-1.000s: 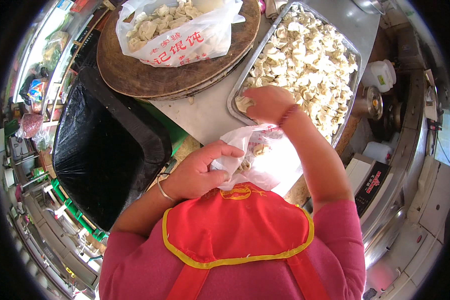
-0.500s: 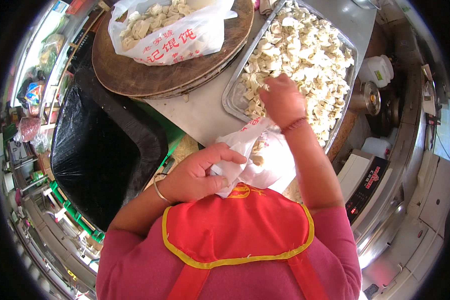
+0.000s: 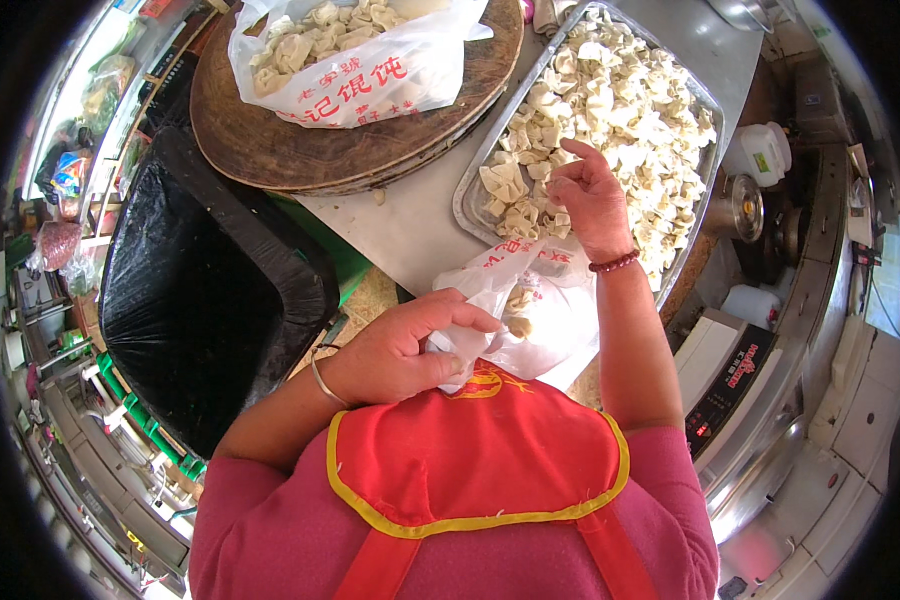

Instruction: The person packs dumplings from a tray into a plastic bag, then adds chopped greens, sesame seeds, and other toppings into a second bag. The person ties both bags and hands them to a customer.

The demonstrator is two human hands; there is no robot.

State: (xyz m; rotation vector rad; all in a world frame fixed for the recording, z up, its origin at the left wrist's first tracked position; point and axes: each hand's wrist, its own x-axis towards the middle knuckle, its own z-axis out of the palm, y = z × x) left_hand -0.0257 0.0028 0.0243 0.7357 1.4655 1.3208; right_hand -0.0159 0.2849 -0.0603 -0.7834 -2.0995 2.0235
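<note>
My left hand [image 3: 395, 350] grips the edge of a white plastic bag [image 3: 560, 315] with red print, close against my red apron. Through the bag's mouth a few wontons [image 3: 519, 312] show inside. Over the near left part of a metal tray [image 3: 462, 205] hovers my right hand [image 3: 595, 205], its index finger stretched out and the others bent, with nothing visible in it. Pale folded wontons [image 3: 640, 110] are heaped across the tray. Whether my right fingertips touch any of them I cannot tell.
A second white bag of wontons [image 3: 370, 85] rests on a round wooden board [image 3: 270, 165] at the far left. Below that stands a bin-like shape covered in black plastic [image 3: 190, 310]. To the right are a metal pot [image 3: 738, 208], a white tub [image 3: 758, 150] and an appliance with a dark panel [image 3: 735, 385].
My right hand has shifted slightly right and nearer over the tray, and its index finger now stretches out. My left hand stays on the bag, whose mouth looks wider.
</note>
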